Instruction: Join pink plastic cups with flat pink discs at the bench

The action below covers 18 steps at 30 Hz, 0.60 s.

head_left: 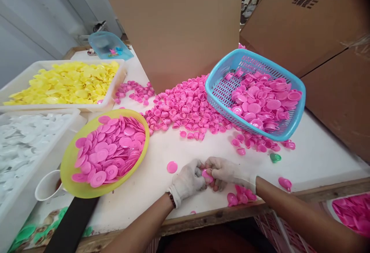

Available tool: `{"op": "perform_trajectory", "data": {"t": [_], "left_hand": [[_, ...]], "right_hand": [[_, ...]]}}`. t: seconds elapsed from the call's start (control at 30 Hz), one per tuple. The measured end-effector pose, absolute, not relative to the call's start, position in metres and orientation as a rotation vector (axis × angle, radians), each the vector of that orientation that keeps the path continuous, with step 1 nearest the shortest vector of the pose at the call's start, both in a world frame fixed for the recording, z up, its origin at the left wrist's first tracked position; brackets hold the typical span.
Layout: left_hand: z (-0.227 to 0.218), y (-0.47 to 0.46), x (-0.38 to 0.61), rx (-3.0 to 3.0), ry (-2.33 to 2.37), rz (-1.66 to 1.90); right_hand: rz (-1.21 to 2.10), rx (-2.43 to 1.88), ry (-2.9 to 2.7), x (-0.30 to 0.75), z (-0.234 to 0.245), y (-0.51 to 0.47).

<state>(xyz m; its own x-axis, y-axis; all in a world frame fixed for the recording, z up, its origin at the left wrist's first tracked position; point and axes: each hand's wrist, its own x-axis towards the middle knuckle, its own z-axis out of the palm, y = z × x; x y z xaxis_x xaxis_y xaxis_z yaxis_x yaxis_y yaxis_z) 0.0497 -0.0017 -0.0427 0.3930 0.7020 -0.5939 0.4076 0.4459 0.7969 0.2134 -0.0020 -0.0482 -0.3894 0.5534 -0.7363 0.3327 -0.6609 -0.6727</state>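
Observation:
My left hand (189,180) and my right hand (227,170), both in pale gloves with bare fingertips, meet above the front of the white table. Between their fingers they pinch a small pink toy cup (207,176), partly covered by the fingers, so whether a disc is joined to it I cannot tell. A flat pink disc (172,167) lies just left of my left hand. Several pink toy cups (241,196) sit close below my right hand at the table edge. Farther right are a single pink cup (285,183) and a green cup (275,157).
A yellow bowl (67,168) of pink discs stands left. Loose pink cups (185,104) are heaped behind my hands, beside a blue basket (214,99) of pink pieces. White trays hold yellow pieces (75,83) and white pieces (26,141). Cardboard boxes (179,25) rise behind.

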Motion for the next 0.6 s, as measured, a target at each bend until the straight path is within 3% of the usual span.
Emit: {"op": "perform_trajectory", "data": {"t": [0.3, 0.43, 0.6], "left_hand": [[-0.034, -0.008, 0.045, 1.690, 1.297, 0.333], [-0.023, -0.004, 0.014, 1.969, 1.469, 0.435], [-0.017, 0.003, -0.022, 2.121, 1.627, 0.230]], "right_hand": [[1.969, -1.656, -1.294, 0.206, -0.051, -0.007], [1.693, -1.463, -1.163, 0.226, -0.019, 0.001], [1.303, -1.174, -0.936, 0.265, 0.017, 0.013]]}}
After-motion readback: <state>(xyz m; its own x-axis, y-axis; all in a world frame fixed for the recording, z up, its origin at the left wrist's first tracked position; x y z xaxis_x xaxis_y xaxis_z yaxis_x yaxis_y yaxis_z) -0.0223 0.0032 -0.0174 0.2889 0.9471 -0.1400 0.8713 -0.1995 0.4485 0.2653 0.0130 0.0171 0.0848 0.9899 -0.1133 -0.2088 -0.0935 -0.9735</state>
